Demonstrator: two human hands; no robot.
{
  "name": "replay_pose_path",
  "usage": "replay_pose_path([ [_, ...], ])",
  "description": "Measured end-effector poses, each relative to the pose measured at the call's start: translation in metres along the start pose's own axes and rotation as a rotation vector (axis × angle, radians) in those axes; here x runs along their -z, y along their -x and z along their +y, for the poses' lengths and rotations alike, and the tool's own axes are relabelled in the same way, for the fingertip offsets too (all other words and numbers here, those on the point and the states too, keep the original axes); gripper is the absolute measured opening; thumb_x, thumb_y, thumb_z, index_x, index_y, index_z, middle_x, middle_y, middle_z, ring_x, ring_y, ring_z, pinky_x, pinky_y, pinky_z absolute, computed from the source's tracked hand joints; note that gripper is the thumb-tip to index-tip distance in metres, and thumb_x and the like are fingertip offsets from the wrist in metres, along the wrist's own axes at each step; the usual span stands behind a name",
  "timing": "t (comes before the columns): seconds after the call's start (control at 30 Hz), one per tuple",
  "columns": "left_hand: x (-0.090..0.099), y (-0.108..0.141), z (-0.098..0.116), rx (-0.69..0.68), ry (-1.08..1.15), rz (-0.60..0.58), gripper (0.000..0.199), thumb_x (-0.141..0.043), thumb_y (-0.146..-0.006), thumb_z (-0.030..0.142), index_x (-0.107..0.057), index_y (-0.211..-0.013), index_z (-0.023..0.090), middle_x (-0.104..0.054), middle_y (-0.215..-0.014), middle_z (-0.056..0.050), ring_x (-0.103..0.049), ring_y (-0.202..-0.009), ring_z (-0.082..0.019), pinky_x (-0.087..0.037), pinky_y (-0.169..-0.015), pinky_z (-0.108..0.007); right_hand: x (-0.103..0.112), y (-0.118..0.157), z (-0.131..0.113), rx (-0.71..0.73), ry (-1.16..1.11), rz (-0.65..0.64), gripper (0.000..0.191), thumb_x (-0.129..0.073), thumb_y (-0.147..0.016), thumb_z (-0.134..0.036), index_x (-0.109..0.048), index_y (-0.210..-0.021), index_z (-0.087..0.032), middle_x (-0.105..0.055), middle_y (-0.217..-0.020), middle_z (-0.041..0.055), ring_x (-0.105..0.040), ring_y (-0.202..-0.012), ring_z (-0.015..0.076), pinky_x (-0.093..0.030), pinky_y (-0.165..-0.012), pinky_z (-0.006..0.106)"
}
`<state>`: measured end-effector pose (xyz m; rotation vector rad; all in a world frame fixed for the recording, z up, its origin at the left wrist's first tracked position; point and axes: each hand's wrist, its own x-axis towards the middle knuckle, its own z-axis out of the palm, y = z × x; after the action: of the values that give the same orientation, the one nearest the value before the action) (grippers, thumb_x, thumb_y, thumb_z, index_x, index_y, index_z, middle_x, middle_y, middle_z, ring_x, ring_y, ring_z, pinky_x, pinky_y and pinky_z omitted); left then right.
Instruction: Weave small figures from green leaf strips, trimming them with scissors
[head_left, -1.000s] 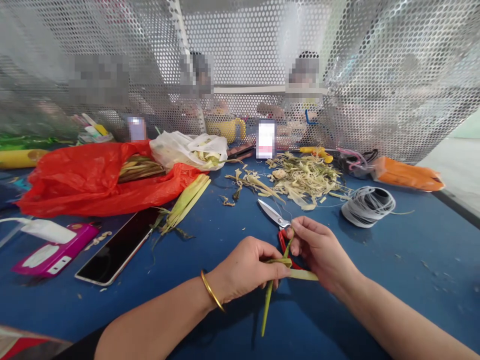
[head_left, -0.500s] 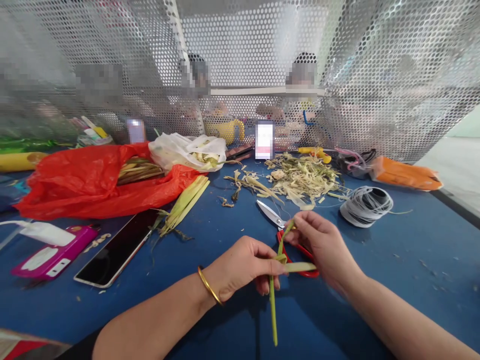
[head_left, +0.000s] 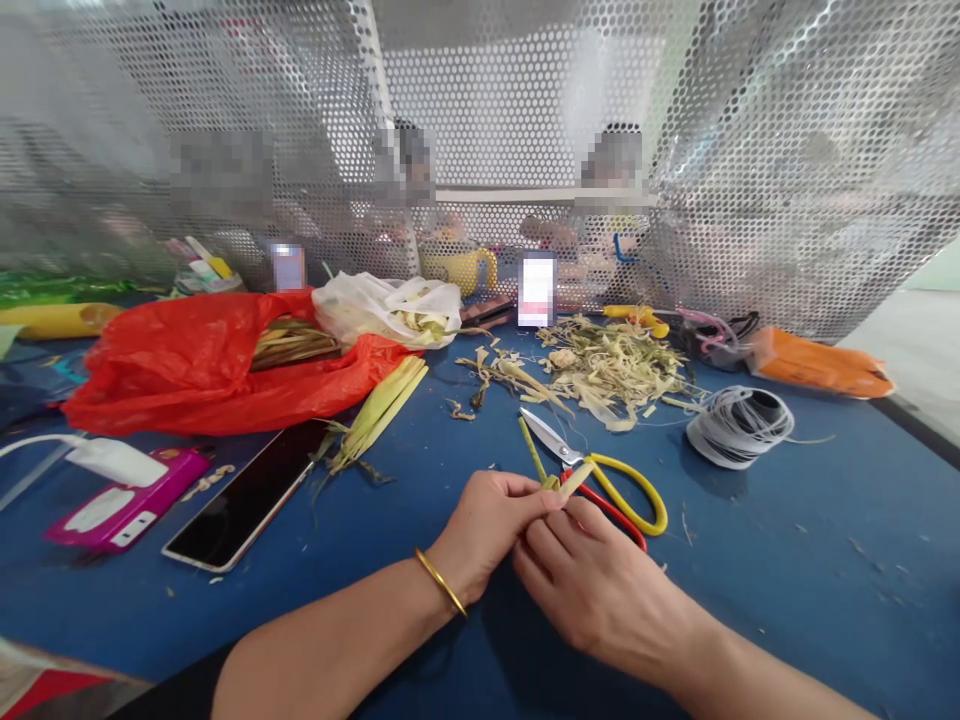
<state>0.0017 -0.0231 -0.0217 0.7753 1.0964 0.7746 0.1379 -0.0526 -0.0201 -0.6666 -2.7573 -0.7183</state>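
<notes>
A folded yellow-green leaf strip (head_left: 576, 482) is held near the table's front middle. My left hand (head_left: 499, 520), with a gold bangle on its wrist, pinches the strip at its fold between thumb and fingers. One narrow end points up and away; a pale, wider end sticks out to the right. Pressed against the left fingertips, my right hand (head_left: 592, 575) has its fingers curled round the lower part of the strip, which it hides. Just beyond the hands lie scissors (head_left: 630, 490) with one yellow and one red handle, blades spread a little or closed, I cannot tell.
A spool of pale cord (head_left: 739, 428) stands at right, before an orange packet (head_left: 821, 362). Leaf scraps (head_left: 615, 365) are heaped at the back. Leftward lie cut leaves (head_left: 382, 410), a red plastic bag (head_left: 172, 360), a phone (head_left: 247, 500) and a magenta power bank (head_left: 131, 500). Perforated mesh (head_left: 510, 90) closes the back.
My right hand has left the strip's upper end and come down and left beside my left hand, over the hanging end. The scissors' yellow handle now shows. The view has shifted slightly.
</notes>
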Motion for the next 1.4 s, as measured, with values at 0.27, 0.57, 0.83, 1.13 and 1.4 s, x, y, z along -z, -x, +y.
replay_pose_path([
  [0.27,0.006,0.002,0.012,0.039,0.123,-0.227,0.030,-0.080,-0.061,0.032,-0.072,-0.080,0.010,-0.068,-0.072,-0.005,-0.058,-0.067,-0.011,-0.042,-0.064,-0.019,-0.003,0.007,0.012,-0.138,-0.099,0.151,0.027,-0.035,-0.093,-0.010,-0.062,-0.088,-0.012,-0.062,-0.077,0.0082,-0.056,-0.071,0.0192,-0.037,-0.070,0.036],
  [0.57,0.004,-0.001,0.008,-0.026,0.096,-0.060,0.021,-0.076,-0.067,0.029,-0.069,-0.073,0.010,-0.071,-0.069,-0.008,-0.065,-0.068,-0.015,-0.049,-0.070,-0.027,0.007,0.009,0.008,0.059,-0.211,0.205,0.025,-0.039,-0.093,-0.014,-0.064,-0.092,-0.010,-0.063,-0.074,0.0074,-0.057,-0.067,0.0189,-0.039,-0.068,0.036],
  [0.83,0.009,-0.006,0.006,-0.047,0.050,-0.079,0.028,-0.075,-0.069,0.036,-0.071,-0.078,0.010,-0.071,-0.072,-0.008,-0.064,-0.065,-0.013,-0.049,-0.065,-0.023,0.010,0.006,0.011,-0.045,-0.429,0.232,0.024,-0.040,-0.095,-0.016,-0.064,-0.098,-0.012,-0.067,-0.076,0.0071,-0.061,-0.072,0.0184,-0.043,-0.077,0.035],
  [1.13,0.005,0.001,0.012,0.021,-0.034,-0.135,0.040,-0.067,-0.074,0.050,-0.067,-0.079,0.010,-0.069,-0.073,-0.008,-0.064,-0.058,-0.013,-0.048,-0.056,-0.022,-0.003,0.004,0.041,-1.354,-1.536,0.187,0.036,-0.060,-0.079,-0.055,-0.057,-0.074,-0.019,-0.047,-0.052,-0.0051,-0.041,-0.047,0.0098,-0.031,-0.045,0.022],
  [1.4,0.003,0.003,0.008,-0.026,-0.183,-0.179,0.026,-0.070,-0.072,0.036,-0.066,-0.075,0.011,-0.062,-0.062,-0.001,-0.054,-0.049,-0.008,-0.047,-0.052,-0.021,-0.008,0.000,0.030,-1.393,-1.836,0.269,0.035,-0.069,-0.073,-0.048,-0.059,-0.064,-0.016,-0.052,-0.051,-0.0042,-0.044,-0.043,0.0065,-0.032,-0.044,0.020],
])
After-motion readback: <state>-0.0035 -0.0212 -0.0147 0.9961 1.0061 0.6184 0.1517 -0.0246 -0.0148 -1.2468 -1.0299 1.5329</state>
